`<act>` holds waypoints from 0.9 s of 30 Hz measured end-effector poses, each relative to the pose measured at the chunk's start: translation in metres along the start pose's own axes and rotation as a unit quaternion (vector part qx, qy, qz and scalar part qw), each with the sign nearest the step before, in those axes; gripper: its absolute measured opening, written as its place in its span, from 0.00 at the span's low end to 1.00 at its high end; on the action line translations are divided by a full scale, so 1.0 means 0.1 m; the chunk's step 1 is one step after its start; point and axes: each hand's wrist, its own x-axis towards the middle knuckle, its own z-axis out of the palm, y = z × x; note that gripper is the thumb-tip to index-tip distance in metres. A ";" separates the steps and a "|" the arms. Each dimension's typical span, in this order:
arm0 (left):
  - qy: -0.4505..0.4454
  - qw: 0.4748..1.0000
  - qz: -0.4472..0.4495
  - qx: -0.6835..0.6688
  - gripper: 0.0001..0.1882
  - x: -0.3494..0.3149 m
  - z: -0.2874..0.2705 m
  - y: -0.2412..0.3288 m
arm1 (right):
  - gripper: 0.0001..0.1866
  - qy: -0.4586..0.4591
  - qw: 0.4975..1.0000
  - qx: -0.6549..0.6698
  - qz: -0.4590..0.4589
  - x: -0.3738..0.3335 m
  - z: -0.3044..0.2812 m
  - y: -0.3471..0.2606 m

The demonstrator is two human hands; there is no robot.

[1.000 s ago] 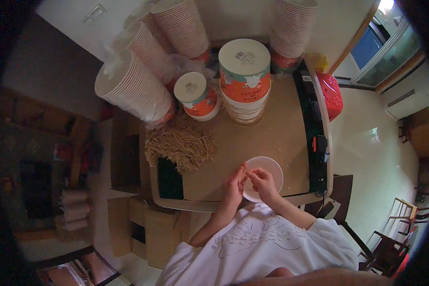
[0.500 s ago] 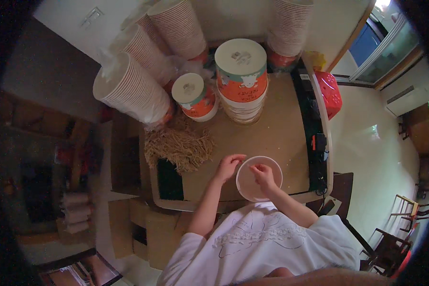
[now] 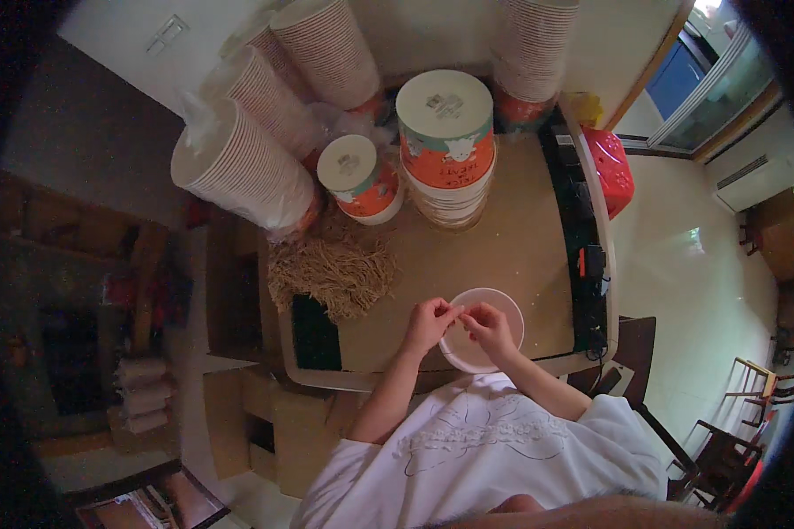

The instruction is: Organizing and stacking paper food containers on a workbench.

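A white paper bucket [image 3: 505,310], its mouth facing up, sits at the table's near edge in front of my body. My left hand [image 3: 432,324] is at its left rim with thumb and forefinger pinched together. Fingertip to fingertip with it, my right hand [image 3: 490,328] also pinches, above the bucket's mouth. Whatever is between the fingers is too small to make out. To the left of the hands lies a heap of tan twisted cords [image 3: 333,271].
Behind stand an upside-down stack of orange-and-green paper buckets [image 3: 450,141] and a smaller upturned bucket [image 3: 357,181]. Tall bagged stacks of buckets [image 3: 243,167] rise at the back left, another stack [image 3: 535,53] at the back right. Chargers and cables [image 3: 594,260] line the right edge, beside a red stool [image 3: 607,172].
My left hand has moved slightly right, and its fingertips now meet those of my right hand over the bucket. The bucket has stayed in nearly the same place.
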 end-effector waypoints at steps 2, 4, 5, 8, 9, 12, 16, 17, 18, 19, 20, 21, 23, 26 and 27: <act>-0.007 1.000 -0.027 -0.007 0.08 -0.02 0.01 0.05 | 0.05 0.005 0.999 -0.032 -0.040 0.03 -0.01 0.08; -0.020 0.997 -0.036 -0.068 0.08 -0.03 0.01 0.03 | 0.05 0.010 0.995 -0.064 -0.081 0.03 -0.01 0.08; -0.020 0.997 -0.036 -0.068 0.08 -0.04 0.00 0.01 | 0.05 0.005 0.996 -0.055 -0.065 0.02 -0.01 0.04; -0.028 0.992 -0.026 -0.120 0.06 -0.06 -0.01 0.00 | 0.05 0.006 0.999 -0.040 -0.022 -0.02 -0.02 -0.05; -0.029 0.993 -0.019 -0.112 0.06 -0.06 -0.01 0.02 | 0.05 0.010 0.999 -0.033 0.006 -0.02 -0.02 -0.07; -0.028 0.996 -0.003 -0.089 0.05 -0.07 -0.02 0.01 | 0.06 0.017 0.999 -0.019 0.038 -0.02 -0.02 -0.12; -0.020 0.996 0.028 -0.081 0.05 -0.06 -0.01 -0.05 | 0.07 0.020 0.996 -0.047 0.073 0.00 -0.07 -0.05; -0.020 0.996 0.028 -0.081 0.05 -0.05 -0.02 -0.09 | 0.07 0.027 0.997 -0.037 0.070 0.00 -0.07 -0.03; 0.001 0.994 0.021 -0.109 0.05 -0.02 -0.02 -0.15 | 0.07 0.035 0.997 -0.028 0.066 0.01 -0.07 -0.01; 0.020 0.990 0.014 -0.138 0.05 -0.01 -0.02 -0.16 | 0.07 0.035 0.997 -0.028 0.067 0.02 -0.07 0.01; 0.020 0.990 0.013 -0.138 0.05 0.01 -0.04 -0.18 | 0.07 0.052 0.996 -0.010 0.077 0.03 -0.06 0.02; 0.048 0.993 0.013 -0.111 0.05 0.04 -0.07 -0.20 | 0.07 0.069 0.994 0.008 0.088 0.05 -0.06 0.04; 0.076 0.994 0.012 -0.084 0.06 0.10 -0.09 -0.19 | 0.06 0.077 0.992 0.040 0.094 0.11 -0.08 0.16; 0.102 0.991 0.081 -0.019 0.07 0.24 -0.09 -0.24 | 0.06 0.077 0.983 0.119 0.116 0.26 -0.10 0.41; 0.079 0.993 0.086 0.010 0.08 0.29 -0.09 -0.26 | 0.06 0.069 0.975 0.167 0.130 0.29 -0.12 0.48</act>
